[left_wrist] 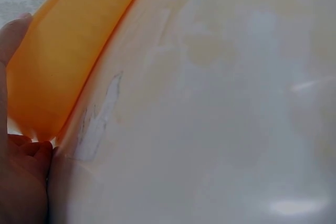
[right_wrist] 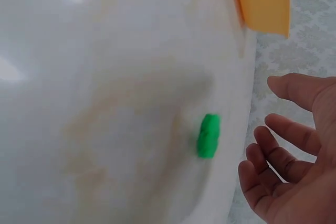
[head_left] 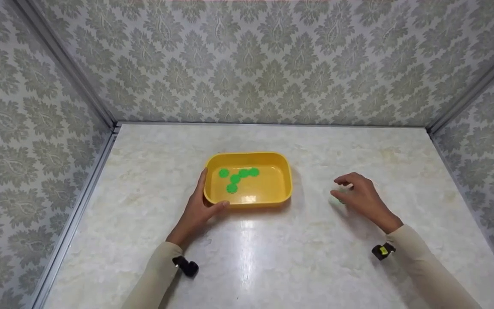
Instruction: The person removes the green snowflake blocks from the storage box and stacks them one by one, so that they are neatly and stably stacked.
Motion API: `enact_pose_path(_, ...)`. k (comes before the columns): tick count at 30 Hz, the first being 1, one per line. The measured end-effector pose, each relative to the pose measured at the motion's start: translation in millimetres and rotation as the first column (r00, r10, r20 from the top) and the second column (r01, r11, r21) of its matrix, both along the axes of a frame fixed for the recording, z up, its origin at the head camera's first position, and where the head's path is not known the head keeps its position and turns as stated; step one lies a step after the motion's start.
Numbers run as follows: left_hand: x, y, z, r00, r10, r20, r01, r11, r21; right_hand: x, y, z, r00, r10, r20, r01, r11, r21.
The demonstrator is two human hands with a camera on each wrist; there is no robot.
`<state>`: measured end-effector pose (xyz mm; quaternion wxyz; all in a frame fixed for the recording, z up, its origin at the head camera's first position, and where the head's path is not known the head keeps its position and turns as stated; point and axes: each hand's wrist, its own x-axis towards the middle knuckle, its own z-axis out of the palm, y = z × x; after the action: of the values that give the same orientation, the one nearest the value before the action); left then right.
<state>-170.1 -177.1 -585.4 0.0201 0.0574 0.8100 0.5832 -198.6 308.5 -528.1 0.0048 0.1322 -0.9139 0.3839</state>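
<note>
Tbl (head_left: 298,249): ylw tray (head_left: 268,186), grn obj (right_wrist: 209,136).

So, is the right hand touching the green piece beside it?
Apart: the right wrist view shows a clear gap between the right hand and the green piece.

Tub (head_left: 270,184): smooth plastic, glossy floor
Discs (head_left: 232,188): plastic-looking, ridged edges
Worktop (head_left: 298,262): smooth, glossy, marble-look
Wall covering (head_left: 249,51): looks like matt paper
Corner rail (head_left: 68,64): smooth metal
Sleeves (head_left: 155,277): matt cloth
</note>
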Motion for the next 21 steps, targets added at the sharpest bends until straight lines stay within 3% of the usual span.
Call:
enact_pose_path(10,0.4,1.7,4.0,1.000,0.008,0.016,-0.008,1.000,-0.011,-16.9,-37,17.1,0.995,0.097,0.029,-0.096,0.995,-0.018)
enact_pose_path(21,0.3,0.9,4.3,0.999,0.021,0.035,-0.020,0.999,-0.033,-31.2,-65,28.4,0.972,0.235,0.014,-0.235,0.971,-0.036)
